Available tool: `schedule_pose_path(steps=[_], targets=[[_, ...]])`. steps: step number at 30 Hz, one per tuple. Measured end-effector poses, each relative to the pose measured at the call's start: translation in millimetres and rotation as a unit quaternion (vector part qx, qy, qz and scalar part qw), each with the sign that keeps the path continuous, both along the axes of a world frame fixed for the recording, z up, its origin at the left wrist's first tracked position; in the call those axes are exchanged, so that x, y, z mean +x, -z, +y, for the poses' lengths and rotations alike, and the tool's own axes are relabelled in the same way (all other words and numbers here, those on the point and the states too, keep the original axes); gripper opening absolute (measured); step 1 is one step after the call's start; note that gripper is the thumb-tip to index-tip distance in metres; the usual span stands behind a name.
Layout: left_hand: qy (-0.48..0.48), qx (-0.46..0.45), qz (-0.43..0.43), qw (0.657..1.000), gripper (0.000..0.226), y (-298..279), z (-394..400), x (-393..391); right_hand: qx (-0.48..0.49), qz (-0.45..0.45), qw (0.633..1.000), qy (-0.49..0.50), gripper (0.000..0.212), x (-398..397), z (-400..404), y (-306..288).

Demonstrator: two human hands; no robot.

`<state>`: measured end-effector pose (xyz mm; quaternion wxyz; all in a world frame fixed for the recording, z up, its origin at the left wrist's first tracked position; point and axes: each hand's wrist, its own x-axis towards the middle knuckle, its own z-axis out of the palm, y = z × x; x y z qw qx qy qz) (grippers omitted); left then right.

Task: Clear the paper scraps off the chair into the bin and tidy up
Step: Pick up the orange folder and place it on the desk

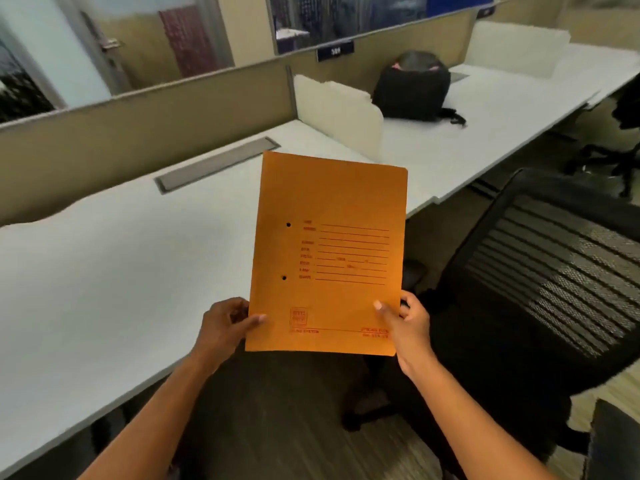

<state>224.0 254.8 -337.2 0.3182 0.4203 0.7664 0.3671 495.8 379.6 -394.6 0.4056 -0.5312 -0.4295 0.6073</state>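
- The orange folder [327,254], held between both hands [225,323], is showing red printed form lines, labels and a stamp, all too blurred to read.
- A dark plaque [335,50] on the partition far beyond the hands is displaying white digits, unreadable.

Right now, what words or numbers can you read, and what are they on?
Orange folder: red printed form lines, a logo and bottom text, all too blurred to read.
Dark plate on the desk partition: a white number, maybe "589", too blurred to be sure.
Nothing else carries text.
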Motion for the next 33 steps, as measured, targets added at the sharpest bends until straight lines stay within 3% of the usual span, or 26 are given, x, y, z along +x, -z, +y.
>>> schedule_pose_path(steps=[14, 20, 33], targets=[[-0.190, 0.121, 0.030, 0.974, 0.038, -100, -184, -125, 0.124, -0.001, 0.980, -0.157, 0.027, -186, -95, -122], [-0.233, 0.153, 0.049, 0.959, 0.030, -112, -252, -157, 0.161, -0.018, 0.968, -0.193, 0.049, -241, -139, -143], [-0.311, 0.166, 0.058, 0.934, 0.030, -104, -273, -196, 0.170, -0.008, 0.950, -0.261, 0.048, -318, -137, -149]])
